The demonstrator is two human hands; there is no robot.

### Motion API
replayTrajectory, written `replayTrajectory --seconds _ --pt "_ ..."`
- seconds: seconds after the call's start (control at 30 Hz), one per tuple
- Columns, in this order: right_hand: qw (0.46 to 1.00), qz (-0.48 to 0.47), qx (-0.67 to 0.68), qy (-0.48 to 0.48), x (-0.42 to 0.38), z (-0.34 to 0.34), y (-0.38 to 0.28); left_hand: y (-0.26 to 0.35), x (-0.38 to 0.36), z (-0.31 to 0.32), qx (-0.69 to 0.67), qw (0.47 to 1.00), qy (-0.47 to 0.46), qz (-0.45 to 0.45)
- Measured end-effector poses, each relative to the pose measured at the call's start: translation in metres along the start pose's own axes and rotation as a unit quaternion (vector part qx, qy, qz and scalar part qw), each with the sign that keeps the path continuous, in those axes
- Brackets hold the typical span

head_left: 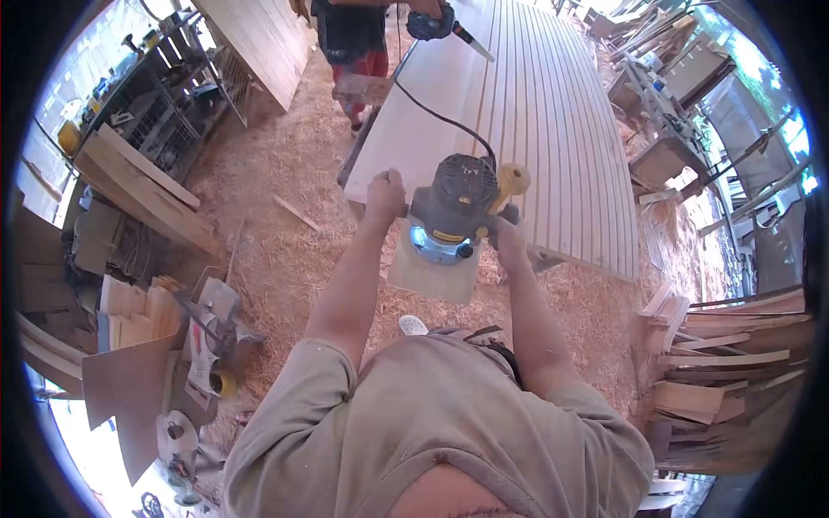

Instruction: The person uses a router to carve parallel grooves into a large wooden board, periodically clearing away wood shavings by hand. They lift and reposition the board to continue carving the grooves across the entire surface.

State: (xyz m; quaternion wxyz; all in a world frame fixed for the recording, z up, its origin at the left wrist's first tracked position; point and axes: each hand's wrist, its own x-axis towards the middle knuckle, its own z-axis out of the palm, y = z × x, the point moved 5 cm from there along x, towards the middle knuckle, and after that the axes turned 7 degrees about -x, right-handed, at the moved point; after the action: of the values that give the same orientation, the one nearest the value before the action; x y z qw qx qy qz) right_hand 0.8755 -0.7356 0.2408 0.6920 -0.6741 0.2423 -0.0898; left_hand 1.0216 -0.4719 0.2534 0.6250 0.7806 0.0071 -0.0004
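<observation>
seen from above at the near edge of a grooved wooden panel [553, 129], close to its near left corner: a router [458, 192] held upright by both hands. at this step, apparently steadying or guiding the tool at the edge, with a see-through base plate [436, 278] reaching past it; hard to tell whether in contact with the wood or cutting. in judgement, calls next for an even two-handed grip, a level base and a slack cord [445, 117]. with left hand [386, 195] closed around the left side handle, fingers curled; with right hand [509, 240] likewise closed on the right side, fingers partly hidden. with both arms stretched forward, elbows slightly bent and forearms angled inward. along the panel's left side, toward the far end: a co-worker's gloved hand [429, 24] around a tool with a pale blade [478, 47].
</observation>
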Motion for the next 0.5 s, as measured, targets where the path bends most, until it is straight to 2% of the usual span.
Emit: replayTrajectory --seconds 0.07,0.13,0.33,0.4,0.5 --pt "0.999 0.012 0.014 0.030 -0.001 0.001 -0.004 -0.003 0.002 0.001 -0.025 0.999 -0.001 -0.023" --pt "0.997 -0.019 0.065 0.028 0.007 -0.001 0.011 0.001 -0.003 -0.001 -0.034 0.999 -0.012 0.005" --pt "0.998 0.021 0.022 0.059 -0.012 -0.001 -0.011 0.000 -0.006 0.000 -0.112 0.993 -0.011 -0.035" --pt "0.999 -0.001 0.018 0.028 -0.019 0.003 -0.026 0.002 -0.007 -0.001 -0.083 0.996 -0.007 -0.036" --pt "0.999 0.014 0.021 0.029 0.004 -0.008 -0.003 0.007 -0.006 -0.002 -0.060 0.998 0.001 -0.021"
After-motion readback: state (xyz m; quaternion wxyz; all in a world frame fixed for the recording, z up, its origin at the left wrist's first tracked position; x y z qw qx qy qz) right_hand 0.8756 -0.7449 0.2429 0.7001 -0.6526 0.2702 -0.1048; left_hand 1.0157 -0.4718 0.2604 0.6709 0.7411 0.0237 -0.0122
